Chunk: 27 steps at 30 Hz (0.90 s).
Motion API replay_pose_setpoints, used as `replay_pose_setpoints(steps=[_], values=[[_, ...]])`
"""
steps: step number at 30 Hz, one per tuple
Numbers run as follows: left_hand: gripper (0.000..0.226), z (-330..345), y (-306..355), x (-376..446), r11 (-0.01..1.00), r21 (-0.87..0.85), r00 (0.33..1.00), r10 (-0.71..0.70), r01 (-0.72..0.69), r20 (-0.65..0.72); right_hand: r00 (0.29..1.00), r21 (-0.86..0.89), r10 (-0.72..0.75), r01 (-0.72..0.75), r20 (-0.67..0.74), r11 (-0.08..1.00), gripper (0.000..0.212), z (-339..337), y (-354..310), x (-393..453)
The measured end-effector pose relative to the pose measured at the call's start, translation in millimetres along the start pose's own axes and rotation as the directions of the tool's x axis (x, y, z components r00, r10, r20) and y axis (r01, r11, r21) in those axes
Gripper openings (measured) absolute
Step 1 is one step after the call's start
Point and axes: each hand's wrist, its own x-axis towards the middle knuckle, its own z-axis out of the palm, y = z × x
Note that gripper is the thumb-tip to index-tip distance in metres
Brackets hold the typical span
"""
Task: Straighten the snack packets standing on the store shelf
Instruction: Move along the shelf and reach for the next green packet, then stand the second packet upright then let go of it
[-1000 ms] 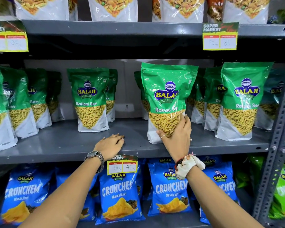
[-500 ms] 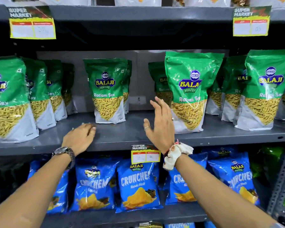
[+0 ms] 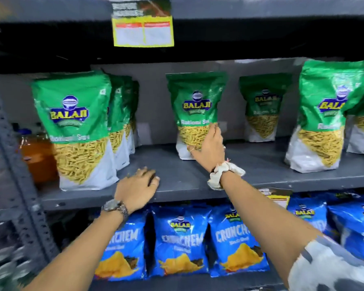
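Head view: the right hand [image 3: 208,147] has left the packet farther right and now cups the lower right side of the middle packet [image 3: 194,114], which stands set back on the shelf [image 3: 177,185]. Left hand [image 3: 138,189] rests flat, empty, nearer the edge. Next packet's straightening looks begun.

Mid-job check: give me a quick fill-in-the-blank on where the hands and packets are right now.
1. The right hand touches the front of a ____ Ratlami Sev packet.
2. The left hand rests flat on the grey ____.
3. The wristwatch sits on the ____ wrist.
4. The Crunchem packets on the shelf below are ____.

Missing words: green; shelf; left; blue
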Motion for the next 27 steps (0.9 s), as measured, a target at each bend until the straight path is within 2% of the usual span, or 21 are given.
replay_pose_setpoints(steps=[3,5,9,18,23,27], values=[[0.079,1,3,-1,1.000,0.013,0.999,0.023,-0.022,-0.045,0.989,0.036,0.144,-0.145,0.038,0.989,0.113,19,-6,12],[0.085,2,2,0,0.999,0.020,0.997,0.039,-0.038,-0.069,0.976,0.057,0.215,-0.216,0.013,0.975,0.117,26,-9,18],[0.066,7,1,2,1.000,0.015,0.998,0.027,-0.026,-0.060,0.958,0.026,0.284,-0.283,-0.049,0.959,0.129,34,-16,24],[0.061,10,-1,3,1.000,-0.001,0.999,0.023,-0.023,-0.038,0.952,0.127,0.290,-0.277,-0.095,0.952,0.118,35,-11,24],[0.053,11,-1,4,1.000,-0.012,0.999,0.014,-0.015,-0.043,0.959,0.180,0.265,-0.245,-0.096,0.953,0.117,20,-12,11],[0.056,11,-1,3,1.000,0.001,0.999,0.010,-0.010,-0.031,0.968,0.209,0.236,-0.215,-0.082,0.954,0.117,2,-11,-10]])
